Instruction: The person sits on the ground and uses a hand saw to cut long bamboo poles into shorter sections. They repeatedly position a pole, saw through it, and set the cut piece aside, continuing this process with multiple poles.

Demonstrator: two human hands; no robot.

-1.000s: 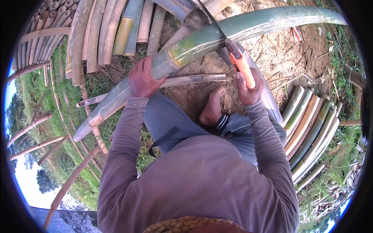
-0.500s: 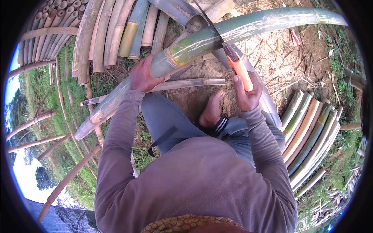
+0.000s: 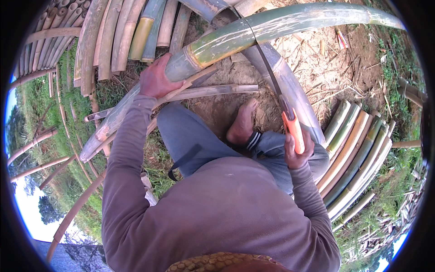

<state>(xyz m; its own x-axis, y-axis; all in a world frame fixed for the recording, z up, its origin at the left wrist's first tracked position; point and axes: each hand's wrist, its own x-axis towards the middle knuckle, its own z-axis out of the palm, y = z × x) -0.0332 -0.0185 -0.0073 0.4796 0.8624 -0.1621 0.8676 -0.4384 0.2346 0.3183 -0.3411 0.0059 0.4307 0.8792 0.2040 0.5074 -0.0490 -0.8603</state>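
Note:
A long, thick green bamboo pole (image 3: 222,44) runs slantwise from the lower left to the far right. My left hand (image 3: 158,78) is closed on it, just left of a node ring. In my right hand (image 3: 300,148) is the orange handle of a hand saw (image 3: 274,82). The saw's dark, narrow blade crosses the pole's near edge and its upper surface right of the node. Beneath the green pole, a grey bamboo pole (image 3: 297,86) lies crosswise and reaches toward my right knee. Whether the teeth have cut into the pole cannot be made out.
Cut bamboo lengths (image 3: 117,34) are stacked at the far left, with more bundled behind them. Another stack of bamboo pieces (image 3: 358,152) lies at my right. A thin split bamboo strip (image 3: 217,92) rests on the ground near my bare foot (image 3: 242,122).
My right hand has drawn the saw toward me and down, so more blade shows on the near side of the pole. My left hand keeps its hold.

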